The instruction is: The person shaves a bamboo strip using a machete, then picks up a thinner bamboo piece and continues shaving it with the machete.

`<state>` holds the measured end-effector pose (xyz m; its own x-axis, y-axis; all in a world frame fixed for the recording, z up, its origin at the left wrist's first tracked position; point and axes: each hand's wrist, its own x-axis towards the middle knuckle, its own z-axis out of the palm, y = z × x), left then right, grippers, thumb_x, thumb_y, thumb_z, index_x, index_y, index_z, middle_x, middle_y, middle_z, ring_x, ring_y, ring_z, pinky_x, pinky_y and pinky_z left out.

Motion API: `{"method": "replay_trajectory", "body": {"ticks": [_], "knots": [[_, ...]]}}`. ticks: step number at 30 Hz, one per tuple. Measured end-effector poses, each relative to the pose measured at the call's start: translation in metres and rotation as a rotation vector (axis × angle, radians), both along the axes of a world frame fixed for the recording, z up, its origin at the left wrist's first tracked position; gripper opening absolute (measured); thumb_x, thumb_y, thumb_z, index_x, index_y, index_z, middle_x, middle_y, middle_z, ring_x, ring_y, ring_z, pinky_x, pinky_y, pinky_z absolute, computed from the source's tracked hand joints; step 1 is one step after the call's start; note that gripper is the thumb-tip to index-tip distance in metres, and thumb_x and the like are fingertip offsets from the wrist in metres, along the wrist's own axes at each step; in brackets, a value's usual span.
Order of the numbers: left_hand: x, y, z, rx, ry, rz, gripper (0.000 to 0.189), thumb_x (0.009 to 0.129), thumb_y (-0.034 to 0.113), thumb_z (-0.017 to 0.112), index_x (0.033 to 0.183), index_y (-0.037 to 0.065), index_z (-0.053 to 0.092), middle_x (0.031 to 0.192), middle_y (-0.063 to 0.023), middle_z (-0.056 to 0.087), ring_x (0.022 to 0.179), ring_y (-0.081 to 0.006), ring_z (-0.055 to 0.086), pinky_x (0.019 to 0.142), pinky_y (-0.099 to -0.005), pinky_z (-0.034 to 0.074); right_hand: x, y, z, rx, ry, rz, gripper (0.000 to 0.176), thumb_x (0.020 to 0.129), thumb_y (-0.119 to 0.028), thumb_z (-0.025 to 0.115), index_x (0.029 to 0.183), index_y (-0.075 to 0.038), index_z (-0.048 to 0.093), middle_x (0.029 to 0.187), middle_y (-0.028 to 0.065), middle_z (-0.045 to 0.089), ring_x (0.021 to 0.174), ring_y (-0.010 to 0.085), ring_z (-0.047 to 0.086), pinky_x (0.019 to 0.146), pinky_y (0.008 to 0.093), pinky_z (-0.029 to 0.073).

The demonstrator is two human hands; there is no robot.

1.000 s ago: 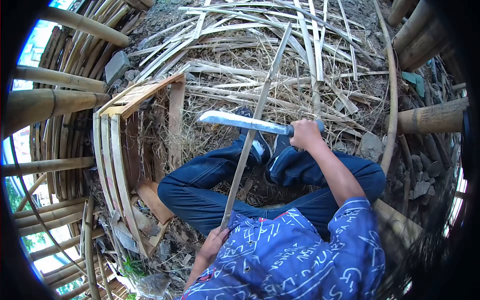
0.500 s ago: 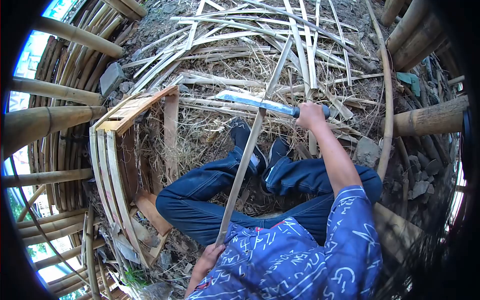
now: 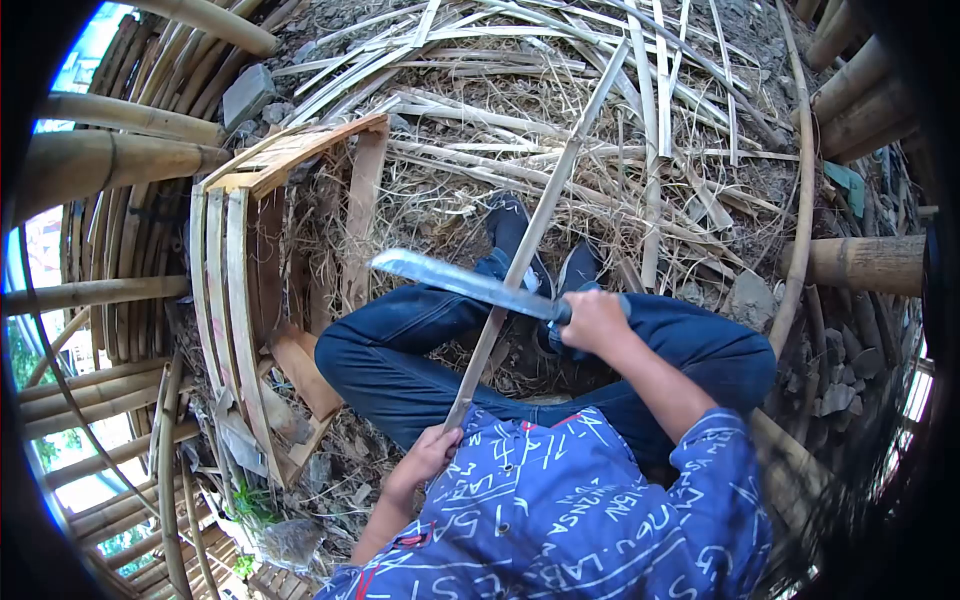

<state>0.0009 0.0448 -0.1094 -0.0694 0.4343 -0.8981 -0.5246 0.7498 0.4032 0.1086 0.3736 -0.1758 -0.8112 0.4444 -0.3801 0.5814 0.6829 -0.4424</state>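
My right hand [image 3: 592, 322] is closed around the dark handle of a machete [image 3: 455, 281], its long pale blade pointing left. The blade lies across a long bamboo strip [image 3: 545, 205], overlapping it in this view just below its middle. Close to my shirt front, my left hand [image 3: 437, 450] grips the near end of that strip. From there the strip slants up and to the right, passing between my bent legs and over my shoes.
A slatted wooden crate [image 3: 213, 290] stands on its side to my left. Ahead, split bamboo strips [image 3: 490, 118] and shavings litter the dirt. Thick bamboo poles [image 3: 855, 265] project inward from both sides, and stones [image 3: 752, 300] lie at the right.
The machete has moved down along the strip, closer to my body, with the blade now tilted. My left hand still holds the near end. The camera view has shifted slightly.
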Motion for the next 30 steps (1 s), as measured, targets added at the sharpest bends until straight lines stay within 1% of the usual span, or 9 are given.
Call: {"method": "replay_trajectory", "body": {"ticks": [3, 5, 6, 7, 13, 17, 23, 26, 30], "knots": [[0.001, 0.005, -0.005, 0.000, 0.012, 0.014, 0.024, 0.098, 0.028, 0.047, 0.080, 0.012, 0.050, 0.066, 0.0076, 0.040, 0.057, -0.0045, 0.034, 0.050, -0.0208, 0.027, 0.006, -0.032, 0.008, -0.084, 0.017, 0.055, 0.025, 0.064, -0.027, 0.066, 0.082, -0.009, 0.068, 0.074, 0.0167, 0.068, 0.074, 0.0346, 0.068, 0.070, 0.0462, 0.054], [0.003, 0.002, -0.015, 0.070, 0.123, -0.028, 0.023, 0.097, 0.026, 0.047, 0.080, 0.011, 0.050, 0.066, 0.0068, 0.040, 0.059, -0.0051, 0.034, 0.052, -0.0220, 0.029, 0.009, -0.049, 0.021, -0.123, -0.007, 0.079, 0.024, 0.064, -0.027, 0.066, 0.081, -0.010, 0.068, 0.074, 0.0169, 0.067, 0.075, 0.0345, 0.068, 0.069, 0.0464, 0.054], [0.003, 0.005, -0.016, 0.097, 0.226, -0.103, 0.023, 0.097, 0.024, 0.046, 0.079, 0.010, 0.050, 0.067, 0.0060, 0.041, 0.060, -0.0058, 0.035, 0.054, -0.0232, 0.030, 0.012, -0.057, 0.022, -0.148, 0.010, 0.089, 0.024, 0.065, -0.027, 0.066, 0.081, -0.010, 0.068, 0.073, 0.0168, 0.067, 0.074, 0.0345, 0.068, 0.069, 0.0464, 0.054], [0.003, 0.008, -0.016, 0.100, 0.225, -0.103, 0.023, 0.097, 0.024, 0.046, 0.079, 0.010, 0.050, 0.067, 0.0060, 0.041, 0.060, -0.0058, 0.035, 0.054, -0.0232, 0.030, 0.015, -0.065, 0.023, -0.162, 0.043, 0.069, 0.019, 0.064, -0.026, 0.065, 0.076, -0.011, 0.066, 0.069, 0.0160, 0.066, 0.071, 0.0354, 0.067, 0.066, 0.0487, 0.052], [0.004, 0.012, -0.020, 0.093, 0.201, -0.053, 0.025, 0.097, 0.022, 0.047, 0.076, 0.008, 0.049, 0.066, 0.0047, 0.043, 0.060, -0.0065, 0.039, 0.054, -0.0241, 0.033, 0.018, -0.080, 0.026, -0.200, 0.033, 0.114, 0.022, 0.063, -0.026, 0.067, 0.077, -0.010, 0.066, 0.070, 0.0164, 0.066, 0.071, 0.0359, 0.067, 0.067, 0.0479, 0.052], [0.005, 0.016, -0.011, 0.094, 0.172, -0.023, 0.024, 0.098, 0.021, 0.047, 0.078, 0.008, 0.050, 0.067, 0.0053, 0.042, 0.061, -0.0060, 0.038, 0.054, -0.0235, 0.033, 0.013, -0.058, 0.021, -0.064, 0.024, 0.093, 0.025, 0.062, -0.023, 0.070, 0.081, -0.008, 0.067, 0.073, 0.0167, 0.067, 0.072, 0.0351, 0.067, 0.068, 0.0457, 0.053], [0.005, 0.010, -0.013, 0.090, 0.143, -0.038, 0.023, 0.098, 0.022, 0.046, 0.081, 0.008, 0.051, 0.069, 0.0056, 0.042, 0.062, -0.0059, 0.036, 0.055, -0.0228, 0.032, 0.016, 0.023, -0.005, 0.117, -0.073, -0.193, 0.025, 0.065, -0.022, 0.066, 0.085, -0.008, 0.069, 0.080, 0.0176, 0.068, 0.080, 0.0349, 0.067, 0.075, 0.0452, 0.054], [0.006, 0.008, -0.013, 0.064, 0.129, -0.047, 0.023, 0.098, 0.023, 0.046, 0.082, 0.008, 0.051, 0.069, 0.0057, 0.041, 0.062, -0.0061, 0.036, 0.055, -0.0227, 0.032, 0.016, 0.056, -0.013, 0.143, -0.097, -0.113, 0.026, 0.063, -0.022, 0.067, 0.085, -0.008, 0.069, 0.083, 0.0160, 0.068, 0.082, 0.0334, 0.067, 0.077, 0.0435, 0.053], [0.004, 0.012, -0.006, 0.041, 0.109, -0.007, 0.022, 0.099, 0.023, 0.045, 0.082, 0.009, 0.051, 0.068, 0.0061, 0.041, 0.060, -0.0055, 0.035, 0.054, -0.0220, 0.031, 0.008, 0.069, -0.018, 0.233, -0.039, -0.019, 0.026, 0.062, -0.024, 0.069, 0.082, -0.008, 0.068, 0.081, 0.0147, 0.068, 0.081, 0.0311, 0.067, 0.074, 0.0432, 0.053]]}}
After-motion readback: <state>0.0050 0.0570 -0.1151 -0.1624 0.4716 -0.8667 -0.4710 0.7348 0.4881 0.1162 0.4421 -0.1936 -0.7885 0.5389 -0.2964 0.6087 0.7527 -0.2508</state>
